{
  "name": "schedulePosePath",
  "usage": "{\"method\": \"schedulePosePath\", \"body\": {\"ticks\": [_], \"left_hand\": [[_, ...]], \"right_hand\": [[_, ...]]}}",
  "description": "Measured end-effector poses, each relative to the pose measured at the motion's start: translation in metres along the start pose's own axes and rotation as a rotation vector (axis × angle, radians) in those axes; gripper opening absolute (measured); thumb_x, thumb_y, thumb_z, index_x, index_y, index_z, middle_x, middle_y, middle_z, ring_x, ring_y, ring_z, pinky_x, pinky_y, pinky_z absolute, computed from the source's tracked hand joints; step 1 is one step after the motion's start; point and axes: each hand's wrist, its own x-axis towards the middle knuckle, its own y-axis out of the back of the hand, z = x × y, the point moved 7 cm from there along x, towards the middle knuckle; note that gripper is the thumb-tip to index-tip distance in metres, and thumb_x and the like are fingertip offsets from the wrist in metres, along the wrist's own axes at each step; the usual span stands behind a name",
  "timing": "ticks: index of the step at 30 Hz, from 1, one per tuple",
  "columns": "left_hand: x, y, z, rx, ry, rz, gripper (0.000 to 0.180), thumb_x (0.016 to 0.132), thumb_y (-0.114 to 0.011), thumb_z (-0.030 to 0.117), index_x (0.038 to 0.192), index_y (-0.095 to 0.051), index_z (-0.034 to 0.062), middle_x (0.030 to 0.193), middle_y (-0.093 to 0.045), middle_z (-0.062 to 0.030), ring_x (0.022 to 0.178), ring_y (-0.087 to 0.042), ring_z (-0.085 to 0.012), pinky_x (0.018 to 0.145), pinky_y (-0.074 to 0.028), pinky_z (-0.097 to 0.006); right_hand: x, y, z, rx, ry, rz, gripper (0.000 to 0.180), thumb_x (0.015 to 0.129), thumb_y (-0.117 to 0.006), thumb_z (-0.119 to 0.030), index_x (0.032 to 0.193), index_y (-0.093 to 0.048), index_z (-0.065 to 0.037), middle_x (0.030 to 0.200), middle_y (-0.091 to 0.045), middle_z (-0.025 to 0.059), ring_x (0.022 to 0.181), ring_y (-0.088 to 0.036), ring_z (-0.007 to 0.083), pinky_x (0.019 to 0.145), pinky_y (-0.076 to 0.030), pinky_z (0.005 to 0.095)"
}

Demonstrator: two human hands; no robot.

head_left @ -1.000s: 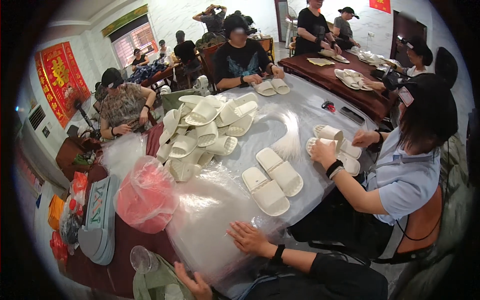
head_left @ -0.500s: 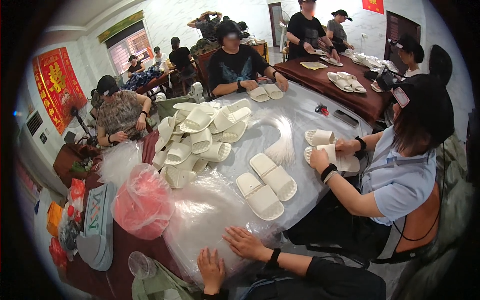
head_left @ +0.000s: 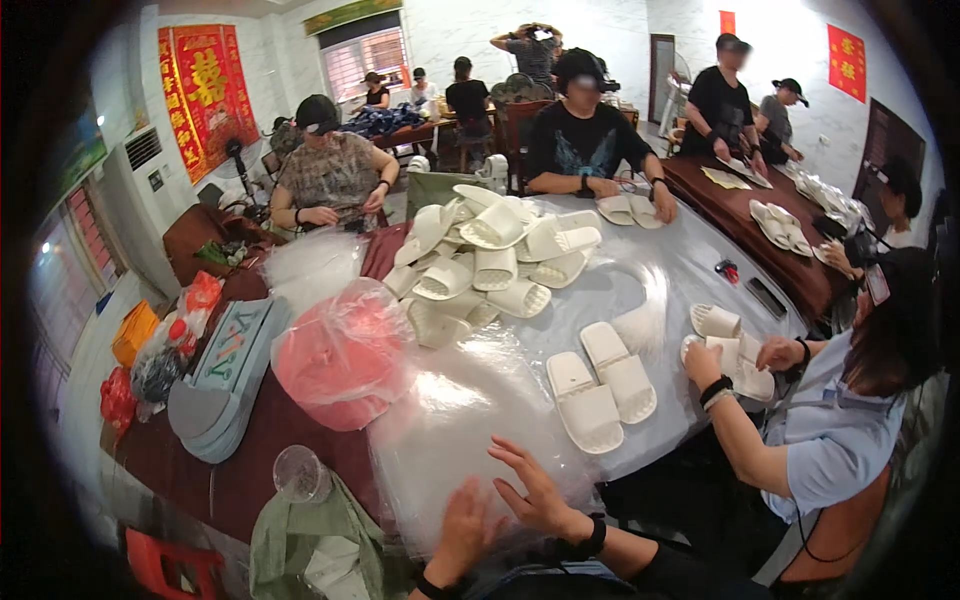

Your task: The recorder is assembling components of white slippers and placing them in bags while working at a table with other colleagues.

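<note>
Clear plastic sheeting (head_left: 470, 400) lies on our table (head_left: 700, 265) below our left hand (head_left: 467, 527) and right hand (head_left: 538, 497), both spread, empty; a red banner (head_left: 207, 100) hangs beyond us.

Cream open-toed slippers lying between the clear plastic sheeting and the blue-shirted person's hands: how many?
2: one cream open-toed slipper beside the clear plastic sheeting, a second slipper just to its right. None seems hidden there.

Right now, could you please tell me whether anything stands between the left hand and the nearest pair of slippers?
Yes: in this view, the right hand crosses the line from the left hand to the slippers. Clear plastic also lies along it, spread low.
</note>
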Motion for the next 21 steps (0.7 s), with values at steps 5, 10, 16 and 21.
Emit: {"method": "schedulePosePath", "body": {"ticks": [5, 10, 16, 21], "left_hand": [[-0.031, -0.049, 0.052, -1.282, 0.140, -0.680, 0.051, 0.087, -0.064, 0.030, 0.121, -0.048, -0.0041, 0.107, -0.060, -0.0179, 0.100, -0.056, -0.0225, 0.087, -0.044, -0.032], [-0.019, -0.050, 0.063, -1.356, 0.224, -0.647, 0.049, 0.087, -0.065, 0.032, 0.115, -0.053, -0.0065, 0.100, -0.063, -0.0128, 0.095, -0.054, -0.0154, 0.084, -0.044, -0.029], [-0.011, -0.045, 0.071, -1.423, 0.202, -0.614, 0.051, 0.090, -0.061, 0.036, 0.115, -0.054, -0.0075, 0.108, -0.063, -0.0146, 0.101, -0.056, -0.0208, 0.087, -0.044, -0.033], [-0.008, -0.026, 0.064, -1.168, 0.070, -0.678, 0.048, 0.092, -0.057, 0.033, 0.117, -0.052, -0.0075, 0.114, -0.061, -0.0166, 0.102, -0.058, -0.0289, 0.089, -0.044, -0.036]], "right_hand": [[0.017, -0.018, -0.022, 0.124, 0.012, 0.069, 0.039, 0.084, -0.057, -0.002, 0.122, -0.050, -0.005, 0.132, -0.046, 0.0168, 0.119, -0.047, 0.0326, 0.100, -0.037, 0.0395], [0.025, -0.018, -0.027, -0.351, 0.207, 0.182, 0.038, 0.079, -0.062, -0.005, 0.116, -0.054, -0.005, 0.128, -0.050, 0.0153, 0.112, -0.053, 0.0292, 0.099, -0.038, 0.0413], [0.016, -0.044, -0.035, -0.501, 0.479, -0.036, 0.037, 0.079, -0.062, -0.007, 0.115, -0.056, -0.007, 0.120, -0.056, 0.0133, 0.105, -0.055, 0.0266, 0.094, -0.041, 0.0397], [0.008, -0.041, -0.007, -0.042, 0.096, -0.107, 0.026, 0.085, -0.058, -0.009, 0.111, -0.056, -0.004, 0.109, -0.059, 0.0164, 0.100, -0.057, 0.0309, 0.087, -0.044, 0.0393]]}}
